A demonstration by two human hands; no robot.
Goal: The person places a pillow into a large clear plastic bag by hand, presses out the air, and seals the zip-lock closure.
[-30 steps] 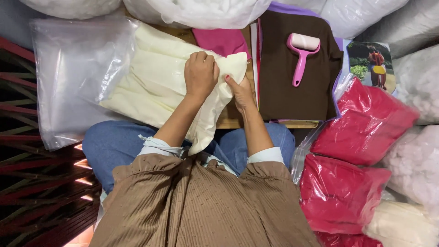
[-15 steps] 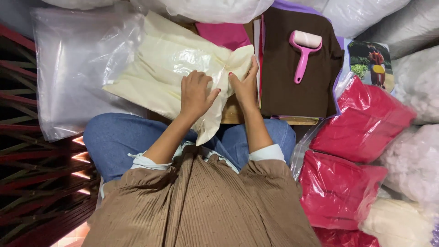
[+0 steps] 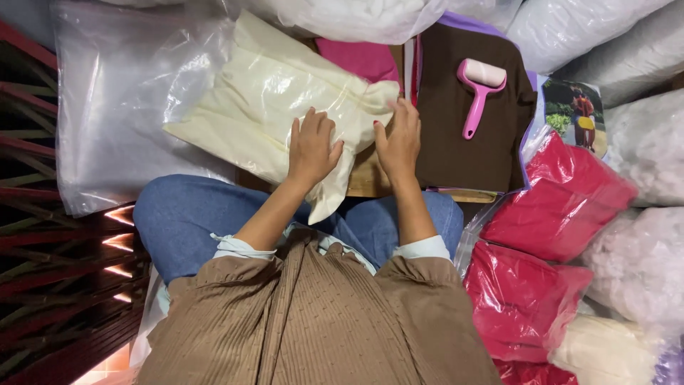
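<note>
Fingers of the left hand (image 3: 311, 148) are spread flat on the cream pack (image 3: 274, 107), gripping nothing; the right hand (image 3: 399, 139), also open, is pressed at its right end. Flattening is judged underway; smoothing seems called for next. The board (image 3: 367, 182) beneath is mostly hidden

Cream bagged cloth (image 3: 271, 107); pink lint roller (image 3: 479, 89); brown cloth (image 3: 456, 142); red bags (image 3: 556, 199).
</note>
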